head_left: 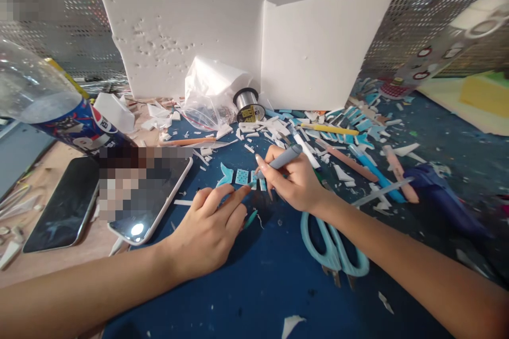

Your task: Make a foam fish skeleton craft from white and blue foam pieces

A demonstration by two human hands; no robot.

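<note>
A row of small light-blue pieces lies on the dark blue mat (270, 270): a tail-shaped piece (225, 175) at the left, then a dotted square piece (242, 176) and narrower pieces to its right. My right hand (294, 177) is closed around a grey-blue marker (284, 160), its tip down at a narrow dotted piece. My left hand (212, 222) rests on the mat with its index fingertip against the lower edge of the pieces and its other fingers bent. A teal pointed item (251, 219) shows partly beside the left hand, and whether that hand grips it cannot be told.
Blue-handled scissors (340, 246) lie under my right forearm. Two phones (63, 204) and a Pepsi bottle (79, 122) are at the left. Behind are a wire spool (248, 105), a plastic bag (210, 90), white scraps and white boards (314, 53). Several markers (345, 160) lie at the right.
</note>
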